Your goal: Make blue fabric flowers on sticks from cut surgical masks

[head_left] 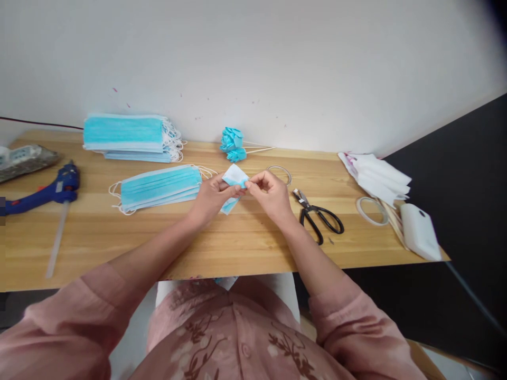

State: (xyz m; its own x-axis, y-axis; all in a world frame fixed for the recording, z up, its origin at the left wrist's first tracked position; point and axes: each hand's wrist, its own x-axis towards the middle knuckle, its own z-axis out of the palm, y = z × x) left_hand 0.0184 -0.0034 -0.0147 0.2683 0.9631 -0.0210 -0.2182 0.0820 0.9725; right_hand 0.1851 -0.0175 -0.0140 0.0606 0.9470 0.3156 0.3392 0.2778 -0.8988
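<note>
Between my two hands is a small folded piece of blue and white face mask fabric (235, 174), held just above the table. My left hand (216, 196) grips it from the left, thumb across its front. The fingertips of my right hand (271, 192) pinch its right edge. A blue lower corner hangs beneath my left thumb. Left of my hands lies a small stack of blue pleated face masks (160, 186) with white ear loops. Black-handled scissors (312, 210) rest open at the right, beside my right wrist.
A taller mask stack (122, 134), blue fabric flowers (232, 141) on sticks and a tape ring (281, 173) lie behind. At left are a blue glue gun (59, 187) and a power strip (24, 158). White sheets (376, 174), another ring (372, 211) and a white box (420, 232) sit right.
</note>
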